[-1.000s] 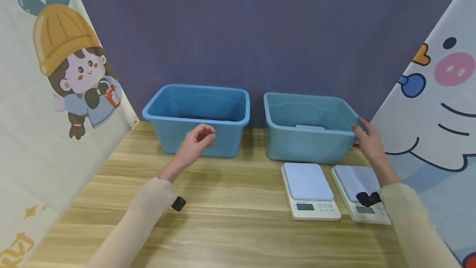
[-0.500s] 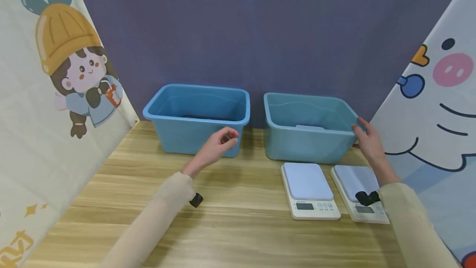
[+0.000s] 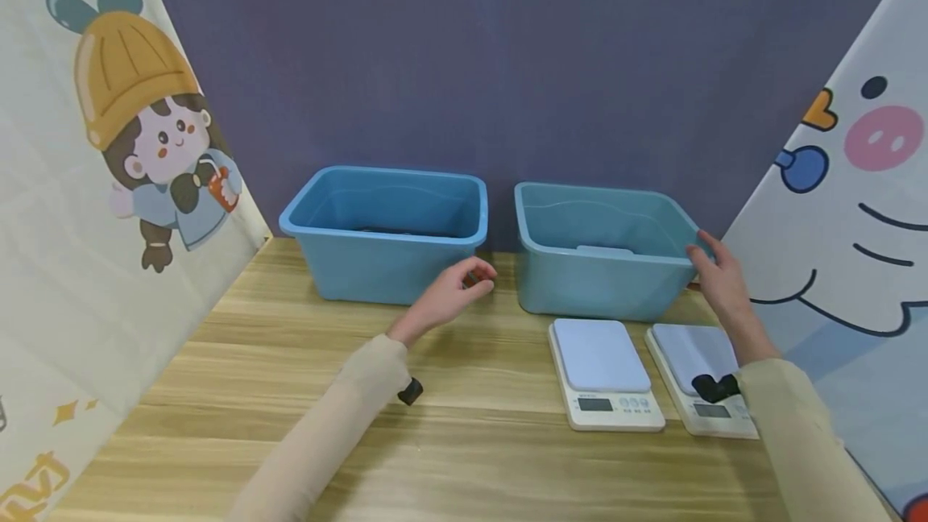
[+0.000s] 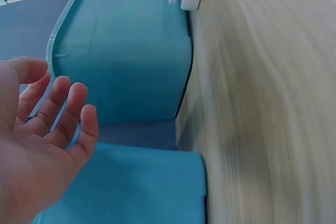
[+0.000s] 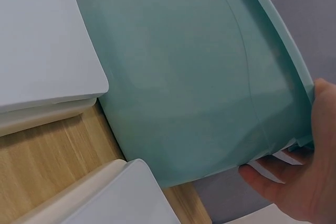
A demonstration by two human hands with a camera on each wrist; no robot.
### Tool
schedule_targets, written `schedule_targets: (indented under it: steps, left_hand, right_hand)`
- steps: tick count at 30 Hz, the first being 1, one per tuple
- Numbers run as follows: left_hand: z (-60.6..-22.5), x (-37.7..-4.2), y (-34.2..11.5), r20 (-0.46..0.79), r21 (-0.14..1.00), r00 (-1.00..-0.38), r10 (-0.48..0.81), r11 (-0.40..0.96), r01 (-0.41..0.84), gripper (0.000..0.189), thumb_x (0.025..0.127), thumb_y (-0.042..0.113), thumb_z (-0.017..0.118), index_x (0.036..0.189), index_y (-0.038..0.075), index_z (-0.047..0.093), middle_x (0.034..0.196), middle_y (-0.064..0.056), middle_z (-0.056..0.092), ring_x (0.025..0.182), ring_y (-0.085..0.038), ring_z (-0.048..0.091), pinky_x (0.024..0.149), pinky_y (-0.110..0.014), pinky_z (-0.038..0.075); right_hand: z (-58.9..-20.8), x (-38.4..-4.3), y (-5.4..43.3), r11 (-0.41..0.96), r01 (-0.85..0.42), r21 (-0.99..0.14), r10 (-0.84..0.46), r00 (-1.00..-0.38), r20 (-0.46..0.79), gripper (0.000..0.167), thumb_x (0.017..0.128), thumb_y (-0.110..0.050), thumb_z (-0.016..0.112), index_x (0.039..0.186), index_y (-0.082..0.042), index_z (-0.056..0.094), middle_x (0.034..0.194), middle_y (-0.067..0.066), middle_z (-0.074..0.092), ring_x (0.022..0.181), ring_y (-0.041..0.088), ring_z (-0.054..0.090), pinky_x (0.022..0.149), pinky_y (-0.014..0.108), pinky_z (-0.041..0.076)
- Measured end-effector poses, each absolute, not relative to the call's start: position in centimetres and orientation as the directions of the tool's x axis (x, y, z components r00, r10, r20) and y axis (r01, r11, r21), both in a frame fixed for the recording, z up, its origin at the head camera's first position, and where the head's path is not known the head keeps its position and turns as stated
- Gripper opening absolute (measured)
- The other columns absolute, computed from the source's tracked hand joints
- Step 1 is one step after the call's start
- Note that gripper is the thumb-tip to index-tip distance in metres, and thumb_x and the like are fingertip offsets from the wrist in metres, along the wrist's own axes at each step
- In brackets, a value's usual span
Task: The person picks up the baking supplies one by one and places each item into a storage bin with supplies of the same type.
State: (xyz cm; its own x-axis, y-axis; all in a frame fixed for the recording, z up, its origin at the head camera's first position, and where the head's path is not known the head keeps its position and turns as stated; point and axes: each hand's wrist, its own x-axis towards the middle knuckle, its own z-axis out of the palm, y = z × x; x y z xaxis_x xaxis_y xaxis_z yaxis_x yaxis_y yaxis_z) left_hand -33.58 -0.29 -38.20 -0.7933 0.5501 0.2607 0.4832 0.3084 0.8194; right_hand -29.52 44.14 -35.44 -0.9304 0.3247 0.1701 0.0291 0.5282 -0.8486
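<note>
Two scales [image 3: 605,373] lie before the paler tub [image 3: 605,288]; your right hand [image 3: 725,287] grips its right rim, your left hand [image 3: 448,296], relaxed and empty, is left of it.

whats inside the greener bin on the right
In the greener bin, a pale flat thing partly shows; I can't tell what. The bin's near wall hides anything lower.

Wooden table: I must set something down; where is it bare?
Bare: the wooden table left of the left sleeve, and between that sleeve and the left scale. Crowded: the right, where the teal bin, right scale and right hand cluster.
</note>
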Motion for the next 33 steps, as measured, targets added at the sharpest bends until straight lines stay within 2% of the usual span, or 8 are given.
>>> schedule_targets:
  steps: [11, 17, 27, 33]
  left_hand:
    - [-38.9, -34.5, 1.9, 0.265, 0.803, -0.772, 0.578, 0.311, 0.508, 0.023, 0.100, 0.023, 0.058, 0.121, 0.013, 0.062, 0.113, -0.003, 0.063, 0.098, -0.015, 0.057, 0.087, -0.030, 0.047]
    - [-39.6, -35.2, 3.1, 0.266, 0.803, -0.762, 0.590, 0.302, 0.514, 0.026, 0.100, 0.022, 0.058, 0.122, 0.008, 0.062, 0.112, -0.005, 0.064, 0.095, -0.016, 0.057, 0.084, -0.030, 0.048]
    - [-40.2, -35.7, 4.6, 0.237, 0.814, -0.772, 0.590, 0.313, 0.489, 0.025, 0.101, 0.021, 0.057, 0.122, 0.009, 0.061, 0.115, -0.007, 0.064, 0.098, -0.018, 0.058, 0.086, -0.031, 0.049]
    - [-40.6, -36.2, 6.0, 0.239, 0.801, -0.755, 0.611, 0.316, 0.509, 0.024, 0.101, 0.022, 0.058, 0.121, 0.009, 0.062, 0.114, -0.007, 0.064, 0.101, -0.016, 0.058, 0.088, -0.028, 0.048]
  right_hand:
    - [-35.2, -30.3, 44.0, 0.522, 0.023, -0.852, 0.329, -0.928, 0.176, 0.068, 0.103, -0.045, 0.034, 0.160, -0.014, 0.015, 0.165, 0.020, 0.010, 0.139, 0.047, 0.032, 0.065, 0.010, 0.050]
    - [-35.4, -30.7, 44.0, 0.506, 0.025, -0.862, 0.343, -0.923, 0.175, 0.067, 0.103, -0.044, 0.036, 0.160, -0.015, 0.017, 0.165, 0.020, 0.012, 0.137, 0.044, 0.035, 0.066, 0.012, 0.052]
    - [-35.2, -31.6, 43.4, 0.516, 0.019, -0.856, 0.342, -0.921, 0.186, 0.066, 0.103, -0.045, 0.036, 0.160, -0.015, 0.018, 0.164, 0.019, 0.015, 0.138, 0.045, 0.035, 0.064, 0.010, 0.049]
    - [-35.3, -31.5, 43.7, 0.523, 0.040, -0.852, 0.333, -0.929, 0.161, 0.067, 0.103, -0.045, 0.034, 0.160, -0.016, 0.015, 0.165, 0.020, 0.014, 0.140, 0.045, 0.033, 0.069, 0.013, 0.050]
